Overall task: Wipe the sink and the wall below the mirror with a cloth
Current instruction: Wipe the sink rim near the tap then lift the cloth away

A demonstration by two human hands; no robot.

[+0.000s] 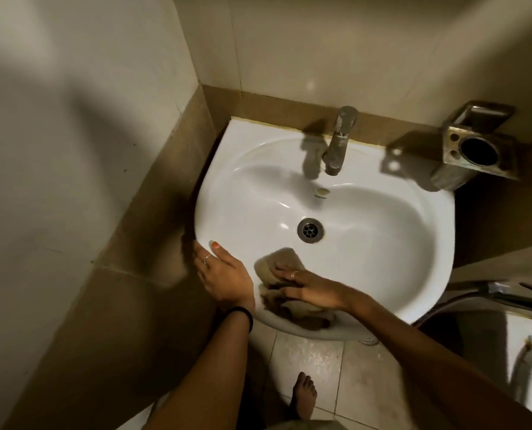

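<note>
A white oval sink point(382, 231) is mounted in a tiled corner, with a metal drain point(310, 230) at its middle and a steel tap point(339, 141) at the back. A beige-brown cloth point(281, 260) lies on the sink's near inner slope and hangs over the front rim. My right hand point(312, 287) presses flat on the cloth, fingers spread. My left hand point(224, 274) rests on the sink's near-left rim, holding nothing. The cream wall point(336, 48) rises behind the tap; no mirror is in view.
A metal toothbrush holder point(475, 150) is fixed to the wall right of the tap. A spray hose and metal fitting point(518, 297) sit at the right beside a white toilet point(531, 367). My bare foot point(303, 395) stands on the floor tiles under the sink.
</note>
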